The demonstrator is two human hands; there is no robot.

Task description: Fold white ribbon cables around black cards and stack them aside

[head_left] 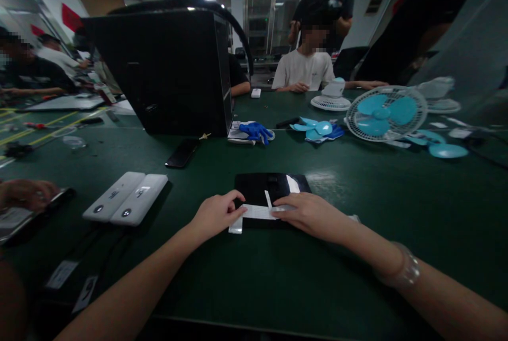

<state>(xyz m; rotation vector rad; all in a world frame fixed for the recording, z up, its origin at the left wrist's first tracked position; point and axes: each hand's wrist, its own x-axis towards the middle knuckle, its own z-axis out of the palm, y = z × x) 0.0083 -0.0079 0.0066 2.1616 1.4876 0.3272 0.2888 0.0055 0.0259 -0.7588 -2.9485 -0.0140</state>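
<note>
A black flat panel (250,185) lies on the green table in front of me. Across its near edge runs a white label strip (257,212) with faint print. The left end of that strip is at the thumb of my left hand (216,215), whose fingers are curled. My right hand (311,215) has its thumb and fingers on the right end, covering part of it. A narrow white strip (268,199) stands out toward the far side, and another white piece (236,225) hangs below my left fingers. A glossy white patch (292,184) shows on the panel's right.
Two white power-bank-like boxes (137,199) lie left, beside another person's hand (34,193). Behind them are a phone (181,153) and a large black case (159,71). Blue gloves (256,132), blue fan blades (317,128) and a fan (383,113) lie farther back. Several people sit or stand around.
</note>
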